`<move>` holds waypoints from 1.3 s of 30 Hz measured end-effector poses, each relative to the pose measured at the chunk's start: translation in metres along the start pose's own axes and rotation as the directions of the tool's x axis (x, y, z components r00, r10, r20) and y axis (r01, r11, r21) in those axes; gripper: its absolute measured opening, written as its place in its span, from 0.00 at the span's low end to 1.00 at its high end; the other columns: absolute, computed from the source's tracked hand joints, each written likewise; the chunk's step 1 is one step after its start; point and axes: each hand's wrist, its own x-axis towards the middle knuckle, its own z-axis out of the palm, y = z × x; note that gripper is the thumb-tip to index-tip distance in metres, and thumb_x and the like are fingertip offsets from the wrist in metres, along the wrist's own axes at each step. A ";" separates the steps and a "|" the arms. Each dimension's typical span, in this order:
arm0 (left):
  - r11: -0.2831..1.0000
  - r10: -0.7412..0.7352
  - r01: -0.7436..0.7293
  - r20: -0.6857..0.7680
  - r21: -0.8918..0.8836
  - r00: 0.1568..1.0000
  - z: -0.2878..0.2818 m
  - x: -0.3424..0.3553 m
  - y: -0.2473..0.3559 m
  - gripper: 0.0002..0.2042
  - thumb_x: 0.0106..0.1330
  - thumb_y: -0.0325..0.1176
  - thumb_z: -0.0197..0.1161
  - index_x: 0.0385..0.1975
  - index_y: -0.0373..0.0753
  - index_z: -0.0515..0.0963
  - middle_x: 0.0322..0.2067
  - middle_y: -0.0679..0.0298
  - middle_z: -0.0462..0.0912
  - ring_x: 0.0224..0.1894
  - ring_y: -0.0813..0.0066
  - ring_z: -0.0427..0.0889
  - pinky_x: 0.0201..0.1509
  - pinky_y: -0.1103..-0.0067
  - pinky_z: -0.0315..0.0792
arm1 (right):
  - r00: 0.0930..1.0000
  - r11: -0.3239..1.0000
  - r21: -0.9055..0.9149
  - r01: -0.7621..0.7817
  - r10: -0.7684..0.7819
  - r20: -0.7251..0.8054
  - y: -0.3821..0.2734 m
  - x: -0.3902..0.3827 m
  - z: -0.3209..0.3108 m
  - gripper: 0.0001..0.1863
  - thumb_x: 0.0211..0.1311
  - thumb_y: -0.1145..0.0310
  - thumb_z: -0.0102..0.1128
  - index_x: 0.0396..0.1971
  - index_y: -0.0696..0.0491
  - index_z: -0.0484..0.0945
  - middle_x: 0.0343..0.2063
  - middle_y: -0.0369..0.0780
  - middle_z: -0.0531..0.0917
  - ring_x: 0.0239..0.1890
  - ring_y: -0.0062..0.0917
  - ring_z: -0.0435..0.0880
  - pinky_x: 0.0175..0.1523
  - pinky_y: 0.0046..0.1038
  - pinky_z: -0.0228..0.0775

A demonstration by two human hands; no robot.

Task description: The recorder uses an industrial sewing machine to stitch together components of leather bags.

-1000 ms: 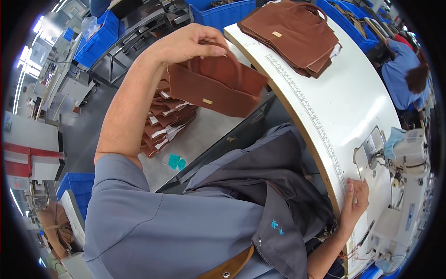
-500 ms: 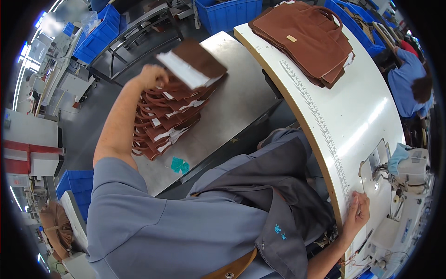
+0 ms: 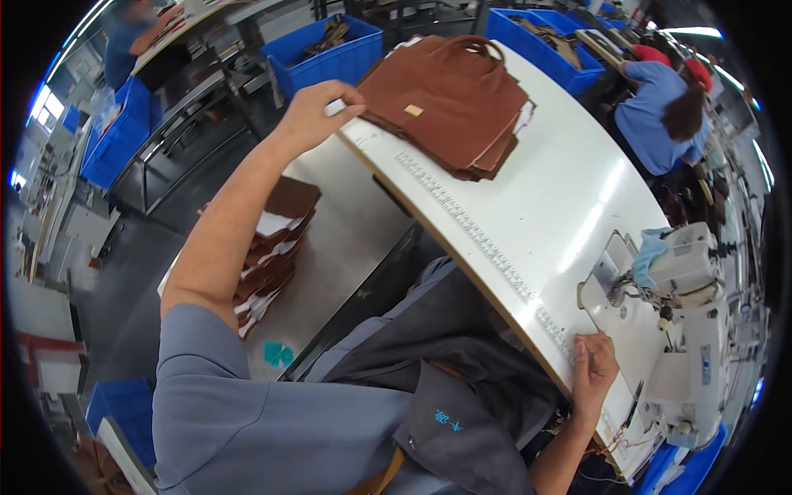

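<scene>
My left hand (image 3: pixel 322 115) reaches over the table, fingers closed in a pinch at the left corner of the top brown bag panel (image 3: pixel 450 91). This panel has a looped handle and a small gold plate, and it lies on a stack of similar pieces. Something small and white shows between thumb and fingers. Resting by the table's near edge, my right hand (image 3: pixel 596 367) has curled fingers; what they hold, if anything, is hidden. Lower on the left, a fanned pile of brown pieces with white backing (image 3: pixel 280 223) lies on a metal bench (image 3: pixel 322 256), partly behind my left forearm.
A white sewing machine (image 3: pixel 681 272) with a light blue cloth stands on the right of the white table (image 3: pixel 569 190). A ruler strip (image 3: pixel 470 223) runs along its near edge. Blue bins (image 3: pixel 322 62) stand beyond. A co-worker in blue (image 3: pixel 660 115) sits at the far right.
My left hand has moved from the pile on the bench up to the stack on the table. The piece it lifted now lies on that pile. The view has turned rightward.
</scene>
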 end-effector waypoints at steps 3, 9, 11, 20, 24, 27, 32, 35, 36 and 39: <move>0.982 0.176 -0.175 -0.009 0.068 0.984 0.050 0.079 0.035 0.17 0.66 0.44 0.70 0.45 0.37 0.84 0.45 0.57 0.87 0.50 0.58 0.85 0.57 0.69 0.76 | 0.999 1.000 -0.022 0.011 -0.012 -0.039 -0.002 -0.002 -0.001 0.03 0.65 0.75 0.64 0.35 0.57 0.84 0.32 0.40 0.84 0.42 0.32 0.82 0.68 0.46 0.65; 0.971 0.039 -0.020 -0.077 0.240 0.996 0.156 0.180 0.072 0.27 0.62 0.60 0.68 0.47 0.42 0.85 0.51 0.58 0.84 0.58 0.59 0.80 0.62 0.63 0.71 | 0.996 0.994 -0.097 0.045 -0.052 -0.076 -0.007 0.005 -0.001 0.02 0.60 0.76 0.68 0.32 0.54 0.84 0.31 0.38 0.85 0.40 0.33 0.83 0.63 0.45 0.70; 0.896 0.076 -0.026 -0.095 0.444 0.993 0.172 0.190 0.074 0.27 0.62 0.61 0.67 0.48 0.43 0.85 0.52 0.61 0.82 0.60 0.63 0.78 0.66 0.60 0.65 | 0.995 0.994 -0.101 0.044 -0.053 -0.088 -0.006 0.007 -0.001 0.02 0.60 0.76 0.68 0.32 0.53 0.84 0.31 0.38 0.85 0.40 0.33 0.83 0.62 0.45 0.70; 0.893 0.253 -0.182 -0.126 0.411 0.959 0.157 0.202 0.062 0.16 0.53 0.47 0.71 0.35 0.43 0.86 0.41 0.66 0.85 0.47 0.68 0.82 0.60 0.64 0.61 | 0.997 0.994 -0.092 0.051 -0.057 -0.061 -0.001 0.022 -0.001 0.05 0.57 0.76 0.69 0.33 0.51 0.85 0.31 0.36 0.85 0.39 0.32 0.83 0.61 0.44 0.70; 0.956 0.209 -0.165 -0.169 0.243 0.963 0.161 0.199 0.061 0.13 0.54 0.45 0.70 0.31 0.43 0.85 0.36 0.67 0.87 0.40 0.68 0.83 0.55 0.66 0.61 | 0.986 0.980 -0.107 0.165 -0.161 0.048 -0.017 0.053 0.003 0.06 0.57 0.75 0.70 0.35 0.50 0.86 0.33 0.35 0.86 0.40 0.31 0.83 0.62 0.44 0.69; 0.955 0.208 -0.157 -0.191 0.251 0.959 0.163 0.191 0.060 0.11 0.54 0.42 0.69 0.29 0.43 0.84 0.33 0.68 0.87 0.38 0.68 0.83 0.53 0.67 0.61 | 0.958 0.960 -0.046 0.275 -0.269 0.102 -0.027 0.095 0.019 0.06 0.58 0.75 0.69 0.36 0.49 0.86 0.35 0.35 0.86 0.41 0.31 0.83 0.60 0.43 0.69; 0.910 0.403 -0.345 -0.298 0.229 0.866 0.169 0.190 0.054 0.10 0.52 0.40 0.69 0.27 0.42 0.80 0.40 0.69 0.83 0.48 0.68 0.79 0.56 0.64 0.57 | 0.927 0.929 0.064 0.364 -0.368 0.076 -0.037 0.163 0.062 0.07 0.60 0.74 0.69 0.37 0.49 0.86 0.37 0.36 0.87 0.41 0.32 0.83 0.56 0.38 0.71; 0.933 0.340 -0.303 -0.197 0.196 0.919 0.167 0.187 0.060 0.12 0.52 0.41 0.69 0.29 0.41 0.79 0.42 0.68 0.80 0.51 0.65 0.75 0.59 0.64 0.54 | 0.931 0.921 0.178 0.347 -0.361 0.050 -0.036 0.199 0.094 0.07 0.61 0.74 0.68 0.39 0.51 0.86 0.39 0.37 0.88 0.43 0.33 0.84 0.53 0.35 0.72; 0.937 0.327 -0.294 -0.171 0.189 0.930 0.165 0.186 0.059 0.13 0.52 0.42 0.69 0.29 0.41 0.79 0.42 0.68 0.79 0.50 0.64 0.75 0.59 0.64 0.53 | 0.938 0.917 0.216 0.335 -0.347 0.019 -0.036 0.210 0.105 0.07 0.61 0.74 0.68 0.40 0.51 0.86 0.41 0.37 0.87 0.44 0.33 0.83 0.53 0.34 0.73; 0.923 0.352 -0.308 -0.180 0.232 0.919 0.167 0.185 0.063 0.15 0.51 0.44 0.70 0.29 0.39 0.79 0.41 0.67 0.78 0.50 0.64 0.74 0.59 0.64 0.53 | 0.954 0.916 0.269 0.299 -0.292 -0.065 -0.038 0.241 0.128 0.08 0.63 0.75 0.66 0.42 0.51 0.87 0.44 0.39 0.87 0.47 0.34 0.83 0.54 0.34 0.74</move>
